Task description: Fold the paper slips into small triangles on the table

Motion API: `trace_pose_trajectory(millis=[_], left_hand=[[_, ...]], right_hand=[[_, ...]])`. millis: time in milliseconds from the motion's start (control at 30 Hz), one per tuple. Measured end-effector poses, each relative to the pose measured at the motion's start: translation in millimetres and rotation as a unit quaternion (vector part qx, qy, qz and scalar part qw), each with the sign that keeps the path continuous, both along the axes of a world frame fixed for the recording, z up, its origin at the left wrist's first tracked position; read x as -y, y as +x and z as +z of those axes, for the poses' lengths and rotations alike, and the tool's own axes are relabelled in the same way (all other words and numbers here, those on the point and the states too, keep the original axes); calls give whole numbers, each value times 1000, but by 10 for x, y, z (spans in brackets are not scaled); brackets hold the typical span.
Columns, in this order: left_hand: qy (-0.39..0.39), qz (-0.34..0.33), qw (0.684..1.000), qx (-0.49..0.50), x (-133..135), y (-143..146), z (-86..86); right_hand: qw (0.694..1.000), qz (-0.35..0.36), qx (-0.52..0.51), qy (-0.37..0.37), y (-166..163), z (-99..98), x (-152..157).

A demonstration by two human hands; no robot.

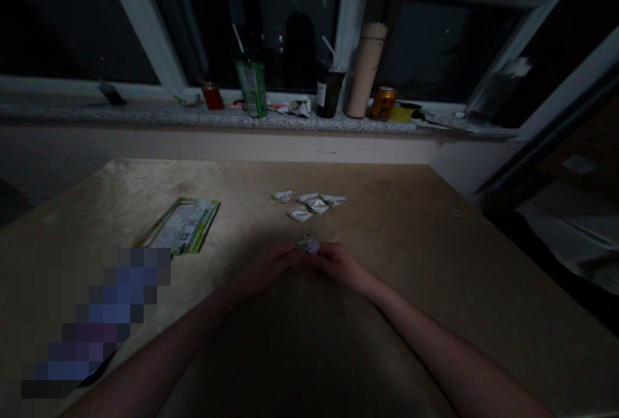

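Over the middle of the table, my left hand (pixel 271 268) and my right hand (pixel 342 266) meet at a small folded piece of printed paper or wrapper (pixel 308 245). It is white and green, and the fingers of both hands close on its lower edges from either side. Just beyond lie several similar folded pieces, among them a separate one (pixel 283 197) at the left and a close group with a nearer piece (pixel 300 213). Dim light hides the fingertips and the fine folds. To the left lies a small stack of flat green-and-white printed packets or sheets (pixel 193 228).
A pixelated long object (pixel 106 321) lies on the table (pixel 411 224) beside my left forearm. Behind the table, a stone windowsill (pixel 290 120) bears a green cup with a straw (pixel 251 86), a dark cup (pixel 329 92), a tall bottle (pixel 366 73) and an orange can (pixel 383 104).
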State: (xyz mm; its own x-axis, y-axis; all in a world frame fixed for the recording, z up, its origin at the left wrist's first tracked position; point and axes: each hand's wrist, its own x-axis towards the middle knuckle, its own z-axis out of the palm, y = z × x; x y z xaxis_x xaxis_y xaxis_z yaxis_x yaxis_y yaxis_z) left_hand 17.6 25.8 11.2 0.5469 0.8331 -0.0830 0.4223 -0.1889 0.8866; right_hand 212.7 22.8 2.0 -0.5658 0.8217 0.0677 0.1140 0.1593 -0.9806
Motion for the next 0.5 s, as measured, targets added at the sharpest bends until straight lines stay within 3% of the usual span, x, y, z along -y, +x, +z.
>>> trace_pose_trajectory(millis=[500], left_hand=[[26,4,999,-24,17,46,15]], right_hand=[[1000,-1,5,0,-96,-48,59]])
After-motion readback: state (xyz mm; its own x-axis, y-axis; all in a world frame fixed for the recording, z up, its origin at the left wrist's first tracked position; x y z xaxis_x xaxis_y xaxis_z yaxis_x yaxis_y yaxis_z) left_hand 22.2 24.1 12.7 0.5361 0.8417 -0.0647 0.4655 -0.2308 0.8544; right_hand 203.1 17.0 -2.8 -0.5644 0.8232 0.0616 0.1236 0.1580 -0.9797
